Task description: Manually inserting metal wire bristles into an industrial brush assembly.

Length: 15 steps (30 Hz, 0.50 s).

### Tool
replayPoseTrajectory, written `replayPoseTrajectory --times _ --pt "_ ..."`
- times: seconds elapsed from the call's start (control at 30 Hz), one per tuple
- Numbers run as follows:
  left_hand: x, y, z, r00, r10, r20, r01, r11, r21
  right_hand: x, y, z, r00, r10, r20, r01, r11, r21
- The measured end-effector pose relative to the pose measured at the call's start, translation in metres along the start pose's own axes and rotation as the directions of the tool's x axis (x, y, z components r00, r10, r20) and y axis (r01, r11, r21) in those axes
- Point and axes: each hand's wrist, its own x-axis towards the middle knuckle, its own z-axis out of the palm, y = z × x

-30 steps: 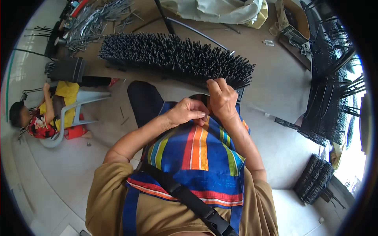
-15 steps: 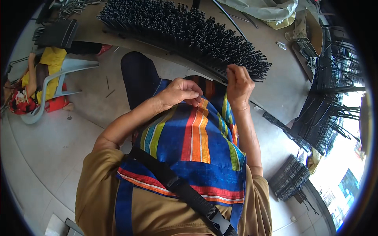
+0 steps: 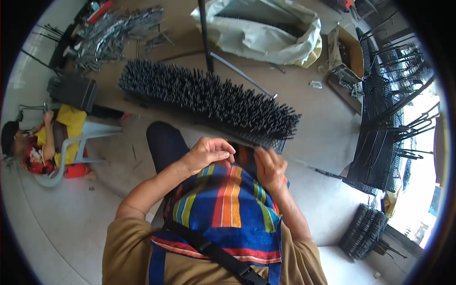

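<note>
In front of my knees lies a long black panel [image 3: 209,97], densely covered with thin upright black bristle-like rods. Near its close edge, above my striped apron [image 3: 228,199], is my left hand [image 3: 209,156]. Its fingers curl toward the thumb, and whatever they hold is hidden. My right hand [image 3: 271,167] is closed, its fingertips pressed together at the panel's near right end. I cannot make out any small thing in that pinch, or whether the fingertips touch the panel.
Grey metal strips [image 3: 118,35] are heaped at the far left. A white sack [image 3: 266,42] and a cardboard box [image 3: 346,50] stand at the back. Black mesh racks [image 3: 380,123] crowd the right. Another person [image 3: 40,147] sits on a plastic chair [image 3: 66,142] at the left.
My view has tilted up, showing more of the far worktable and sack. My right hand has come down from beside the rods to the panel's near edge. My left hand stays curled.
</note>
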Motion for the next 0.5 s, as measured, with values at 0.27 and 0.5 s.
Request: replayPoseTrajectory --times 0.27,0.5 --pt "0.111 0.163 0.055 0.857 0.502 -0.116 -0.404 0.794 0.454 -0.116 0.061 0.038 0.778 0.536 0.329 -0.603 0.784 0.149" --pt "0.33 0.244 0.032 0.607 0.779 -0.16 -0.05 0.239 0.97 -0.093 0.082 0.05 0.792 0.532 0.3 -0.585 0.802 0.123"
